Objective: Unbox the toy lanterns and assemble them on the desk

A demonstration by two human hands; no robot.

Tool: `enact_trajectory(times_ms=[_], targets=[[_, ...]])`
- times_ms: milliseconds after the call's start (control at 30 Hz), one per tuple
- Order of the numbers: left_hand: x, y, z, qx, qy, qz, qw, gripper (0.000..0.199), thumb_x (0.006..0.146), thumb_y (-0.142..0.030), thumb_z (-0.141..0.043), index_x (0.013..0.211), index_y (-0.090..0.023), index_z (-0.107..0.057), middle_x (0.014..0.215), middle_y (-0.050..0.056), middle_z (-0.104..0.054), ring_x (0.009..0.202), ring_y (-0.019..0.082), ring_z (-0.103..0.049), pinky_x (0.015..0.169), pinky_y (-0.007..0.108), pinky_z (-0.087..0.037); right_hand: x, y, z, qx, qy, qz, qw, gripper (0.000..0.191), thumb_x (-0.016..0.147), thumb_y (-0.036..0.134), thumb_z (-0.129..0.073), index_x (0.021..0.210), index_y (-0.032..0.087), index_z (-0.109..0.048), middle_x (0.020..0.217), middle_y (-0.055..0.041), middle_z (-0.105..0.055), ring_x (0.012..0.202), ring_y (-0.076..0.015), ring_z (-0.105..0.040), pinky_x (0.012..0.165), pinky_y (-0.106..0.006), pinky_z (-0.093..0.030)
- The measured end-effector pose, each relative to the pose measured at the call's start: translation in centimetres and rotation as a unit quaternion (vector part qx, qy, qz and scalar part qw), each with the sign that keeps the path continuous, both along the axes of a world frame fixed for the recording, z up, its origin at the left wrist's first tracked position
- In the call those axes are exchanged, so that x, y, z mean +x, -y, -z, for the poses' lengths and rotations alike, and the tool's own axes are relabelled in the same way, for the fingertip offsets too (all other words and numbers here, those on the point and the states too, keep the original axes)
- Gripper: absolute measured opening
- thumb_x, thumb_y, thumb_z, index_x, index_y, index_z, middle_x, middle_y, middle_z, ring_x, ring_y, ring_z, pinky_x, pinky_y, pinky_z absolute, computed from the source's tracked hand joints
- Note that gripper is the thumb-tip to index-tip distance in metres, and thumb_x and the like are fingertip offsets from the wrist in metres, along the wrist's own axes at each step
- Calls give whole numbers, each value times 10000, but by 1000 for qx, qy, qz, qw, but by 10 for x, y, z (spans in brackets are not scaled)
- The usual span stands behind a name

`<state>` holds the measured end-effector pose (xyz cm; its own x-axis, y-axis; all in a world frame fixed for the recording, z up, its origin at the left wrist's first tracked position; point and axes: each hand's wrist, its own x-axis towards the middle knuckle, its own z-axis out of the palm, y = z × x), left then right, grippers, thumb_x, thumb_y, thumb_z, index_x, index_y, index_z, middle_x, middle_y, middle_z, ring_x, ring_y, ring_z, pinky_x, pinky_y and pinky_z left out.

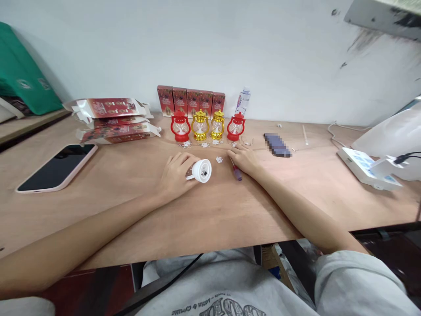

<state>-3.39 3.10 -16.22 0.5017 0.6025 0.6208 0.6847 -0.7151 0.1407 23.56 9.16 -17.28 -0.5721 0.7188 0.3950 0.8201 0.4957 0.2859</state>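
Left hand (176,173) — fingers curled around white lantern base (201,170); right hand (244,159) — palm down, fingers loose, touching screwdriver (236,170)

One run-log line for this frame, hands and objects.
left hand: gripping white lantern lying on table | right hand: resting over screwdriver | behind: four lanterns, two red, two gold

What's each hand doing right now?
Left hand: closed around the white lantern base.
Right hand: resting on the small screwdriver; grip cannot be told.
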Motion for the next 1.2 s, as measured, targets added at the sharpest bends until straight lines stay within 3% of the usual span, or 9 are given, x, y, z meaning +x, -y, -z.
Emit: enact_trajectory(times_ms=[100, 200, 367, 500, 600, 733, 833, 1067, 1200], targets=[[0, 0, 1, 9, 0, 8, 1000, 272, 803, -340, -637, 1027, -193, -588, 1023, 53, -633, 935, 225, -561, 748, 347, -382, -4, 4, -1, -7, 12, -7, 1000, 207, 886, 96, -460, 936, 148, -655, 961, -122, -686, 915, -245, -540, 803, -344, -363], [0, 0, 0, 11, -4, 10, 1000, 263, 810, -325, -626, 1031, -187, -588, 1031, 59, -631, 945, 227, -560, 753, 344, -378, -9, 9, 1, -14, -89, -18, 996, 246, 889, 111, -444, 1011, 155, -653, 1045, -113, -677, 950, -235, -553, 827, -340, -392], [1, 1, -1, -3, -13, 1, 1000, 265, 810, -333, -615, 1030, -187, -596, 1039, 67, -637, 952, 234, -559, 765, 346, -378, -20, 12, 5, -105, -236, -77, 963, 266, 902, 286, -519, 1113, 172, -634, 1057, -83, -699, 1019, -240, -574, 900, -383, -423], [1, 1, -1, 0, -9, 9, 1000, 280, 805, -337, -621, 1041, -188, -597, 1037, 72, -637, 959, 238, -556, 768, 345, -376, -24, 11, 6, -143, -323, -73, 933, 187, 820, 259, -632, 983, 185, -684, 994, -66, -722, 980, -235, -603, 897, -394, -439], [1, 1, -1, 4, -10, 12, 1000, 267, 805, -330, -619, 1034, -194, -598, 1027, 66, -638, 949, 237, -557, 758, 341, -369, -19, 5, 7, -127, -419, -70, 896, 143, 797, 249, -635, 922, 210, -694, 912, -33, -722, 879, -191, -626, 849, -359, -461], [1, 1, -2, 7, -8, 18, 1000, 266, 805, -332, -621, 1029, -191, -597, 1022, 66, -639, 940, 234, -560, 757, 341, -364, 2, -13, 8, -48, -545, 43, 836, 147, 796, 278, -603, 876, 189, -688, 887, -42, -708, 778, -162, -609, 752, -320, -479], [2, 2, -2, 9, -10, 16, 1000, 270, 806, -341, -620, 1026, -185, -598, 1020, 69, -641, 938, 235, -561, 750, 341, -362, 24, -32, 6, -23, -565, 160, 809, 153, 780, 244, -589, 860, 159, -687, 897, -64, -711, 773, -161, -614, 749, -309, -488], [2, 3, -3, 1, -9, 5, 1000, 251, 827, -354, -590, 1017, -192, -604, 1025, 74, -647, 946, 231, -562, 758, 343, -365, 54, -61, 4, -31, -534, 231, 813, 147, 726, 175, -584, 812, 131, -695, 819, -91, -709, 748, -191, -620, 739, -334, -481], [2, 2, -2, 0, -3, 8, 1000, 248, 819, -343, -600, 1018, -195, -600, 1024, 68, -643, 946, 229, -562, 756, 342, -366, 52, -59, 2, 2, -509, 240, 827, 152, 764, 197, -548, 805, 146, -685, 873, -102, -698, 886, -232, -588, 882, -405, -425]])
